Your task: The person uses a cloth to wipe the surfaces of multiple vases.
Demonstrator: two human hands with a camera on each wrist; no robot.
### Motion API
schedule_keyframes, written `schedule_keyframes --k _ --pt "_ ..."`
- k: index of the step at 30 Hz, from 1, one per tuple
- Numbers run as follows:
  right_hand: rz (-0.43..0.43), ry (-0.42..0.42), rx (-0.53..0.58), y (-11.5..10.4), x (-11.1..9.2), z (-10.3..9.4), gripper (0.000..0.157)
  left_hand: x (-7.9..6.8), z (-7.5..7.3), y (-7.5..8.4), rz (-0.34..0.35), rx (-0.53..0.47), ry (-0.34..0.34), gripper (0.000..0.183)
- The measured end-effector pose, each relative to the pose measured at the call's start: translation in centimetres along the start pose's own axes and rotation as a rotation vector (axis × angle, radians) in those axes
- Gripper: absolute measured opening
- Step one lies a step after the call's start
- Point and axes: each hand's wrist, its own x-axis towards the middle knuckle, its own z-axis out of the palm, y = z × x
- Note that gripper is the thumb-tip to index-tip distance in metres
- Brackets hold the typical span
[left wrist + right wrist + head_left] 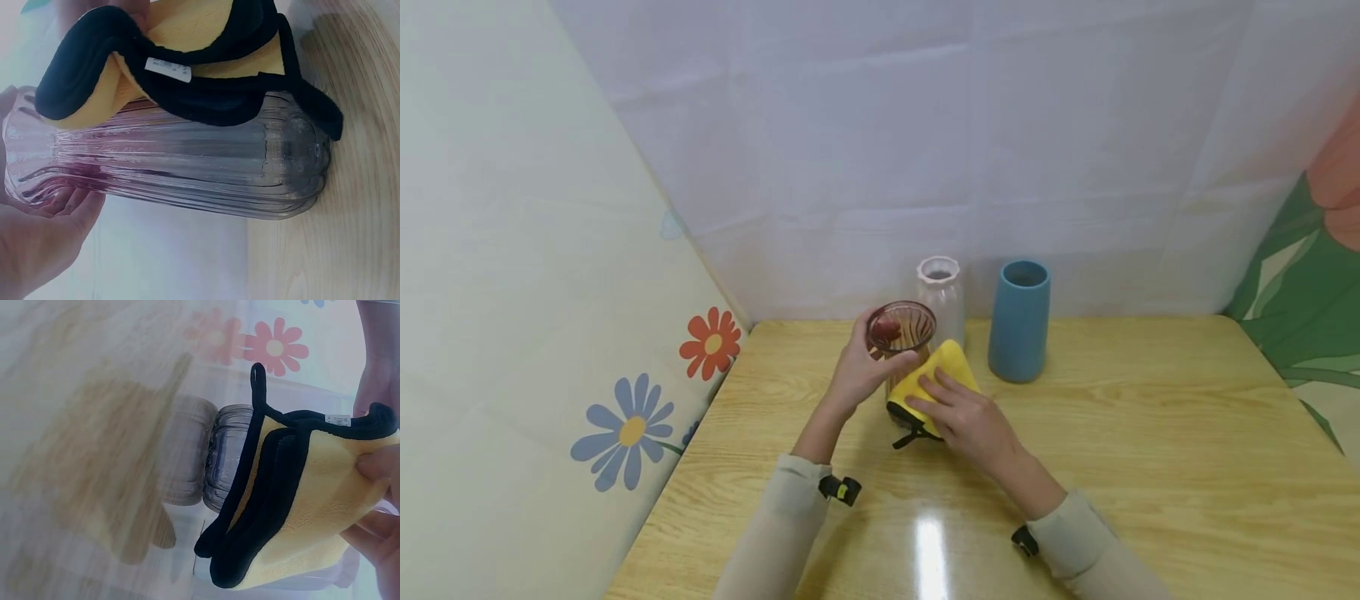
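A ribbed glass vase (917, 320), purplish at the flared top and clearer toward the base, stands on the table in the head view. My left hand (863, 367) grips it around the neck, just below the rim. In the left wrist view the vase (206, 169) appears sideways, its base at the wood surface. My right hand (973, 421) holds a folded yellow cloth (951, 367) with black edging against the vase's side. The right wrist view shows the fingers on the cloth (325, 494), whose black loop sticks out near the vase base (228, 447).
Behind the glass vase stands a whitish vase (951, 304) with a scalloped rim. To its right is a blue vase (1019, 329). The wooden table (1150, 433) ends at a white backdrop (850, 167), and a flower-printed sheet (550, 250) hangs on the left.
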Motion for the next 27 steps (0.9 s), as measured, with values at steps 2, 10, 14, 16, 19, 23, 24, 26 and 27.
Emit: schedule_keyframes --k 2,10,14,16,19,23,24,26,27 --pt "0.002 -0.011 -0.001 0.0 -0.1 0.0 0.046 0.0 0.0 0.0 0.001 0.0 -0.005 0.093" --pt "0.024 -0.071 -0.002 -0.2 -0.6 0.0 0.047 0.0 -0.1 0.3 -0.009 -0.002 -0.019 0.09" --pt "0.026 -0.088 0.004 -0.3 -0.6 -0.1 0.046 0.0 -0.1 0.3 -0.013 -0.012 -0.021 0.09" --pt "0.021 -0.088 0.002 -0.3 -0.7 -0.1 0.046 0.0 -0.1 0.3 -0.012 -0.017 -0.02 0.089" --pt "0.011 -0.078 -0.002 -0.3 -0.8 0.0 0.046 0.0 -0.1 0.3 -0.007 -0.019 -0.02 0.089" --pt "0.004 -0.069 0.0 -0.3 -1.0 0.1 0.046 0.0 -0.1 0.1 -0.001 -0.018 -0.016 0.089" --pt "0.003 -0.068 0.002 -0.2 -1.0 0.2 0.046 0.0 -0.1 0.0 0.0 -0.018 -0.016 0.089" --pt "0.004 -0.071 0.005 -0.3 -1.1 0.2 0.046 0.0 -0.1 0.0 0.004 -0.017 -0.012 0.09" --pt "0.005 -0.075 0.007 -0.3 -1.2 0.2 0.045 0.0 -0.1 0.0 0.004 -0.017 -0.011 0.091"
